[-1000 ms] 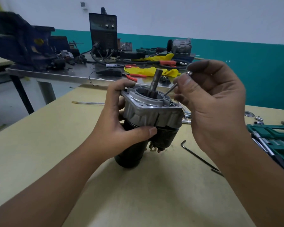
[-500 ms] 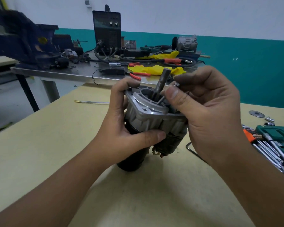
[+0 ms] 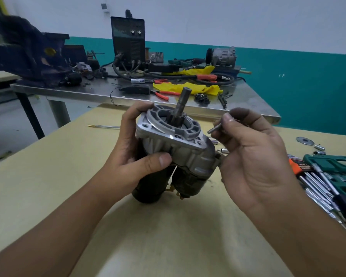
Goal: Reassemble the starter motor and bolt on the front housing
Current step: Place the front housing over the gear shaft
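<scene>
Weight is your main concern: the starter motor [image 3: 168,166] looks like dense metal, stiff throughout, and it stands tilted on the yellow table [image 3: 48,186], its dark body down and its shaft [image 3: 183,102] pointing up and away from you. Your left hand [image 3: 136,160] grips it just under the front housing [image 3: 172,136], thumb across the ribbed casting; that ribbing probably gives the surest purchase, better than the smooth dark barrel below. Your right hand [image 3: 254,156] pinches a small bolt [image 3: 215,129] between thumb and fingertips, just beside the housing's flange corner. Judged by its size, the bolt is light and easily dropped, so keep it near the flange.
</scene>
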Demonstrator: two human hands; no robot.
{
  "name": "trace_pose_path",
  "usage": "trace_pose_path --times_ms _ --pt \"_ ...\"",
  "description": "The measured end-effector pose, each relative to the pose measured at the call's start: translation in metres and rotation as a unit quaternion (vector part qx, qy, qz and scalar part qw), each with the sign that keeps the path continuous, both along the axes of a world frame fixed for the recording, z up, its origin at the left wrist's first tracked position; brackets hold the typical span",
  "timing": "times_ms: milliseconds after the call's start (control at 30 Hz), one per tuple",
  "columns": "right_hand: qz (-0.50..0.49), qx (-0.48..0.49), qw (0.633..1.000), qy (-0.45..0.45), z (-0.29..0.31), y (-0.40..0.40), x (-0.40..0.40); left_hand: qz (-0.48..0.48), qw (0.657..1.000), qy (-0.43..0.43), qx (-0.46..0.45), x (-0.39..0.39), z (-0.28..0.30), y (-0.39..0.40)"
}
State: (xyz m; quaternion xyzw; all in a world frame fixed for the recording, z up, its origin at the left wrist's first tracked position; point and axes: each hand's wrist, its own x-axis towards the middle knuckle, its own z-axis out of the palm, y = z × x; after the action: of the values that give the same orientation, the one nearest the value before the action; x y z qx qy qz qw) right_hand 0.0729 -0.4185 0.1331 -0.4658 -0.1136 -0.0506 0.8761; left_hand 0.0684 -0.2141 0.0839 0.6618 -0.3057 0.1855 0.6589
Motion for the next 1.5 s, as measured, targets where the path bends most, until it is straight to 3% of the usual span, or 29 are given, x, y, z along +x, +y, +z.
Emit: trace_pose_path --times_ms 100,267,367,533,633,800,967,1067,1200,1333,1500 --pt "0.007 0.015 0.998 0.068 -0.008 0.011 -0.004 -0.003 1.000 0.011 -0.007 0.000 -0.002 0.004" --pt "0.044 0.119 0.974 0.189 -0.012 0.025 -0.011 0.001 0.999 0.031 -0.019 -0.007 -0.010 0.008" --pt "0.058 0.143 0.965 0.212 -0.010 0.036 -0.019 0.055 0.997 0.039 -0.041 -0.014 -0.017 0.006" --pt "0.056 0.168 0.953 0.248 -0.004 0.057 -0.030 0.204 0.976 -0.024 -0.069 -0.024 -0.019 0.003" --pt "0.062 0.180 0.942 0.276 -0.001 0.068 -0.031 0.253 0.965 -0.057 -0.031 -0.023 -0.019 0.001" --pt "0.084 0.199 0.930 0.297 0.007 0.080 -0.036 0.176 0.981 -0.062 0.045 -0.027 -0.018 0.005" --pt "0.097 0.193 0.927 0.306 0.002 0.087 -0.032 0.105 0.993 -0.042 0.013 -0.020 -0.014 0.013" --pt "0.113 0.165 0.929 0.311 -0.006 0.085 -0.027 0.114 0.991 -0.059 0.029 -0.012 -0.015 0.022" --pt "0.008 0.068 0.967 0.247 0.001 0.062 -0.007 0.082 0.995 -0.044 0.020 -0.008 -0.014 0.028" --pt "-0.087 0.025 0.993 0.077 0.033 0.029 0.020 0.037 0.999 -0.014 0.023 -0.001 -0.006 0.041" --pt "-0.074 -0.154 0.970 -0.171 0.046 0.038 0.031 -0.008 0.997 0.069 -0.011 0.017 0.007 0.058"
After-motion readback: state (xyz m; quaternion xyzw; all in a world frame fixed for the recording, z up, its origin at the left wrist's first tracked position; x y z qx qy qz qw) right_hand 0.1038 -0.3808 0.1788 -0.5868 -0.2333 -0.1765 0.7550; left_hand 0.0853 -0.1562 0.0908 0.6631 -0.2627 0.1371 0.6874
